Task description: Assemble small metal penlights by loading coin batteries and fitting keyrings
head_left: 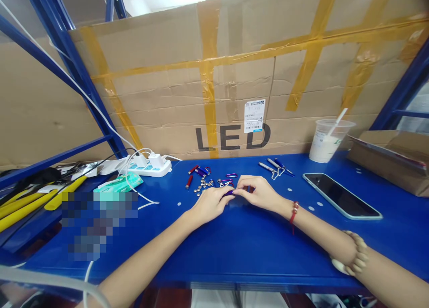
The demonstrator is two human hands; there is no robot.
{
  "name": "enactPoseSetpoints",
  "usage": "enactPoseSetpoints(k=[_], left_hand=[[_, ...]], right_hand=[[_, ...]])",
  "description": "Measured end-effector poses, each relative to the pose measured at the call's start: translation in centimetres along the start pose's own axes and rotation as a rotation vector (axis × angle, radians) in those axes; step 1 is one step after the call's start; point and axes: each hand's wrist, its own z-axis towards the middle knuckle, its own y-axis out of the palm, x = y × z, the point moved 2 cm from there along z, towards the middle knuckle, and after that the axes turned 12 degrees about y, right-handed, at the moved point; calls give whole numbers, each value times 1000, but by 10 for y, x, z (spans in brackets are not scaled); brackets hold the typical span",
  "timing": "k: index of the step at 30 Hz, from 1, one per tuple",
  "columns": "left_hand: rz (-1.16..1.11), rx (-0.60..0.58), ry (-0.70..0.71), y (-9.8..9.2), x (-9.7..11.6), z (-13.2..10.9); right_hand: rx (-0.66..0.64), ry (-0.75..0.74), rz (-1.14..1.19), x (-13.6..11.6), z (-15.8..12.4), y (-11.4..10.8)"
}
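Over the middle of the blue table, my left hand point(208, 205) pinches a small blue metal tube point(229, 192), mostly covered by the fingers. My right hand point(257, 192) meets it from the other side, thumb and fingertips pressed together at the tube's end; any small part between them is hidden. Just beyond the left hand lie several button cells point(202, 184). Red tubes point(189, 181) and blue tubes point(201, 170) rest behind these. Small carabiner clips point(231, 175) lie beyond the fingertips. Farther right are silver and blue keychain flashlights point(268, 166) with clips attached.
A phone point(342, 196) lies right of my right forearm, with a plastic drink cup point(324, 142) and a cardboard box point(392, 160) behind. At left are a white power strip point(152, 167) with cables, a green packet point(119, 183) and yellow-handled tools point(30, 207). Cardboard point(161, 107) walls the back.
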Motion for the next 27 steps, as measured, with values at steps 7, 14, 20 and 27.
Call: enactPoseSetpoints(k=[7, 14, 20, 27], left_hand=[[-117, 66, -65, -2, 1, 1], [-225, 112, -39, -2, -2, 3], [-241, 72, -26, -2, 0, 3], [-91, 12, 1, 0, 1, -2]], right_hand=[[-21, 183, 109, 3, 3, -2], [136, 11, 79, 2, 2, -10], [143, -109, -18, 2, 0, -12], [44, -79, 41, -1, -3, -6]])
